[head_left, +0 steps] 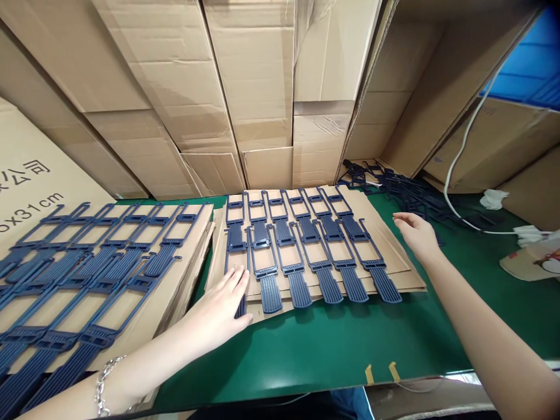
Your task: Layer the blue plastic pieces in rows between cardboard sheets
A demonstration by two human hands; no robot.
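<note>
On the left, overlapping blue frames point(161, 259) lie in rows on a stack of cardboard sheets point(189, 256). The left forearm, wearing a silver bracelet point(101, 388), reaches in from the lower left across this stack's near corner. The left hand point(226, 296) lies palm down, fingers extended forward and thumb apart to the right; its grip is spread rather than clamped, resting over the nearest-left frame point(241, 307) on the next cardboard point(396, 256). That frame begins the front row; five more front frames point(301, 291) continue rightward, their ribbed tongues pointing toward the person, with a back row overlapping them beyond.

Right of this cardboard, the right forearm slants up from the lower right. The right hand point(419, 238) is by the green desk point(306, 356), wrist bent, fingers loosely curled leftward; whether its grip closes fully I cannot tell. Just beyond lies a jumbled pile point(405, 192) of blue parts, with a white cable point(454, 154) farther right.
</note>
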